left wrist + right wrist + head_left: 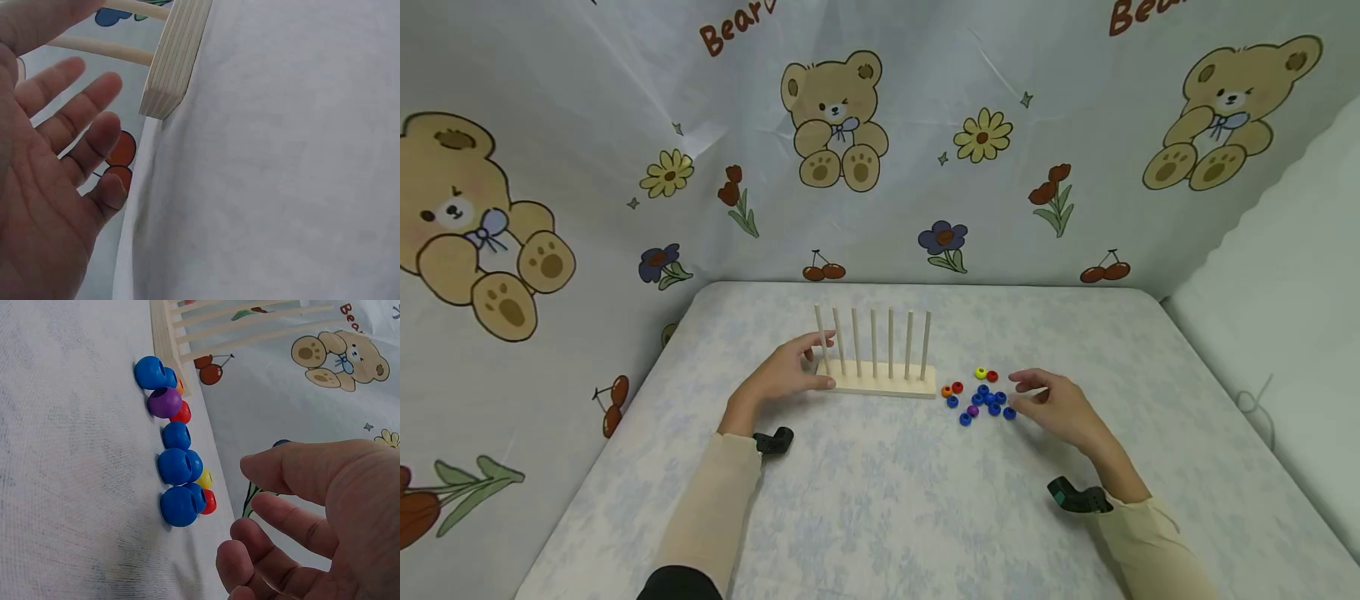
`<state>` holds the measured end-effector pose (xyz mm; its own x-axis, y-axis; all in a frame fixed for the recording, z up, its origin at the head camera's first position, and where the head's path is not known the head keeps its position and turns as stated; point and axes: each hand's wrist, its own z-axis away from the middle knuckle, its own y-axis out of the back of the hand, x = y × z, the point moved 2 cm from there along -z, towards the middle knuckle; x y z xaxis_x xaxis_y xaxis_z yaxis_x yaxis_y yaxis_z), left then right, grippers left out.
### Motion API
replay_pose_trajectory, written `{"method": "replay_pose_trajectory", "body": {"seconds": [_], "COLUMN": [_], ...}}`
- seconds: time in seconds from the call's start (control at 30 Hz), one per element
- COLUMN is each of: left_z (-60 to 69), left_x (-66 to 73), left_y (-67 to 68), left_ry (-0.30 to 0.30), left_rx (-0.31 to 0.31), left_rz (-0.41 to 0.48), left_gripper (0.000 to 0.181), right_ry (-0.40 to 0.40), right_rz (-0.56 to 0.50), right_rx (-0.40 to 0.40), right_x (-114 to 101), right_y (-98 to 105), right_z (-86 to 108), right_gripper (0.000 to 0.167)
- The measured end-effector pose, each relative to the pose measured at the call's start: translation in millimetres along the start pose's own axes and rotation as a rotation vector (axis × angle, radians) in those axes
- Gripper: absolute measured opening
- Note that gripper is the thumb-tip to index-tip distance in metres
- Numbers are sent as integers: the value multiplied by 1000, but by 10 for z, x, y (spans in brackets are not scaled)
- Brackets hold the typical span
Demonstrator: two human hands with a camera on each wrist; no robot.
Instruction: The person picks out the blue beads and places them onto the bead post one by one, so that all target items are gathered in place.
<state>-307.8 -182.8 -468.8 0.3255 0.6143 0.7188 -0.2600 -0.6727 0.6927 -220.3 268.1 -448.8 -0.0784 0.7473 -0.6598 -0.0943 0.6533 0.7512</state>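
Observation:
A pale wooden rack [880, 382] with a row of several upright pegs [891, 342] stands on the table. My left hand [786, 367] is at its left end, thumb by the near corner and the other fingers behind. In the left wrist view, the left hand's fingers [94, 147] are spread and loosely bent beside the rack's end [164, 103]; whether they touch it I cannot tell. To the rack's right lie loose blue beads [990, 399], red beads [992, 376], a yellow bead [981, 372], an orange bead [947, 392] and a purple bead [165, 402]. Beside them hovers my right hand [1060, 404], fingers relaxed, holding nothing.
A pale mottled cloth covers the table [880, 500]. Behind it hangs a white curtain [895, 233] printed with bears, flowers and cherries. At the right, a thin cord [1257, 408] lies against white material.

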Motion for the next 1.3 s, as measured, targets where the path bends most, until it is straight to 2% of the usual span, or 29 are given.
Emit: {"method": "replay_pose_trajectory", "body": {"seconds": [0.23, 0.4, 0.6, 0.77, 1.0, 1.3], "left_z": [14, 28, 8, 4, 47, 27], "left_x": [38, 9, -37, -98, -140, -242], "left_y": [6, -16, -56, -80, -100, -127], "left_ry": [11, 42, 47, 46, 67, 21], "left_rx": [-66, -81, -88, -73, -46, -14], "left_rz": [101, 126, 125, 133, 143, 131], "left_gripper": [62, 62, 62, 64, 57, 45], "right_ry": [-7, -28, -55, -53, -75, -78], "right_rz": [-51, -67, -83, -87, -91, -36], "right_rx": [-52, -86, -114, -123, -142, -116], "right_x": [59, 97, 171, 193, 201, 211], "right_y": [-46, -74, -102, -122, -167, -174], "right_z": [-7, -15, -12, -25, -25, -45], "right_gripper": [37, 37, 39, 40, 42, 37]}}
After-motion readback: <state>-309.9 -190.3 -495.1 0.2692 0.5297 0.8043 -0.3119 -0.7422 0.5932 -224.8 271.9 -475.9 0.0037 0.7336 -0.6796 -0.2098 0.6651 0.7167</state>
